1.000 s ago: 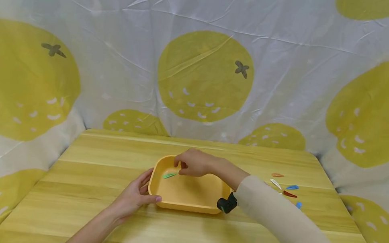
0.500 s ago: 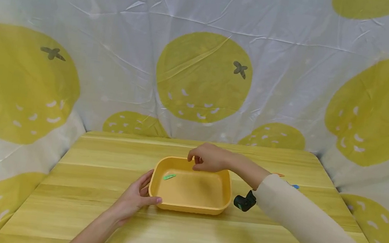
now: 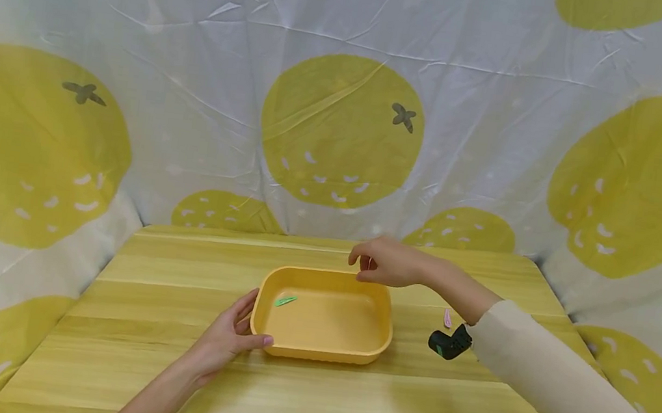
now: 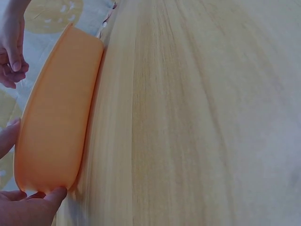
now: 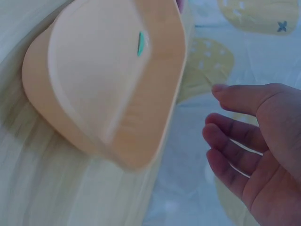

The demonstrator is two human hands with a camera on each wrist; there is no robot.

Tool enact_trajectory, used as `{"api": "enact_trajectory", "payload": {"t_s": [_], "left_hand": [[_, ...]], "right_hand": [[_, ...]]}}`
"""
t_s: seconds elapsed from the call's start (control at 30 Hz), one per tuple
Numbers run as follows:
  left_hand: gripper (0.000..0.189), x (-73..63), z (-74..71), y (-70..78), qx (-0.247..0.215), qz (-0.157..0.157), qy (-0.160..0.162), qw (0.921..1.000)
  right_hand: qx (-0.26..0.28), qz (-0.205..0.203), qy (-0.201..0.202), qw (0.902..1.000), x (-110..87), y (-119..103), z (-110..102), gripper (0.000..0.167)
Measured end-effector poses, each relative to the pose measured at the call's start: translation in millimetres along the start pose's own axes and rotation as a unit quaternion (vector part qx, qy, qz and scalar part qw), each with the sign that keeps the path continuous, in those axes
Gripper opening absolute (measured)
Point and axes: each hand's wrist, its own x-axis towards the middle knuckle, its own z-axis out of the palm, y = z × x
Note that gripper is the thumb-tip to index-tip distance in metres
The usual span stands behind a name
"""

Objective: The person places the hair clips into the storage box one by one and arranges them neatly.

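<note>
A yellow plastic tray (image 3: 329,323) rests on the wooden table in front of me. At its left end my left hand (image 3: 223,338) grips the wall, thumb on the near corner rim and fingers around the outside. A green snap hair clip (image 3: 285,301) lies inside, near the left wall; the right wrist view shows the same green clip (image 5: 141,44). Above the tray's far right corner is my right hand (image 3: 389,263), raised with loosely bent fingers and nothing between them. In the right wrist view the right hand (image 5: 263,150) is apart from the tray.
A pink hair clip (image 3: 448,318) lies on the table (image 3: 307,403) right of the tray, near the black wrist camera (image 3: 449,343). My right sleeve (image 3: 568,394) covers the table area beyond it. A lemon-patterned cloth (image 3: 340,132) hangs behind the table.
My right hand has risen out of the tray and moved right, over the far right corner. The hair clips on the right have passed behind the right arm. Tray and left hand stay put.
</note>
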Motion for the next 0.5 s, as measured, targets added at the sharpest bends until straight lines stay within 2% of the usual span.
{"api": "enact_trajectory", "payload": {"t_s": [0.2,0.4,0.5], "left_hand": [[0.103,0.6,1.5,-1.4,-0.006,0.000,-0.001,1.0000],[0.103,-1.9,1.6,0.9,-0.007,0.004,-0.001,1.0000],[0.103,-1.7,1.3,1.4,-0.005,0.004,-0.001,1.0000]], "right_hand": [[0.012,0.016,0.004,0.9998,-19.2,11,-3,0.025],[0.017,0.016,0.023,0.9995,-34.4,19,-6,0.023],[0.021,0.035,0.025,0.9989,-42.1,23,-8,0.023]]}}
